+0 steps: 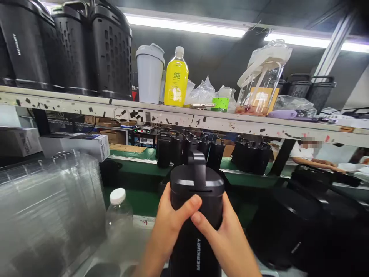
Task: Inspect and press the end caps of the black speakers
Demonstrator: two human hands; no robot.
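Upright in the middle stands a black lidded case point(197, 231) with a top handle and the word MERKURY down its front. My left hand point(173, 221) is wrapped round its left side, and my right hand point(221, 231) grips its right side. Both thumbs press on the front just below the lid, their tips nearly meeting. The other fingers are hidden behind the case. Its lower end runs out of the picture.
Clear plastic trays point(52, 215) are stacked at left beside a clear bottle point(119, 211). Similar black cases point(305, 219) stand at right, others on the green conveyor point(138, 173). A shelf point(173, 118) crosses above with a yellow bottle point(176, 80). A person point(308, 154) sits beyond.
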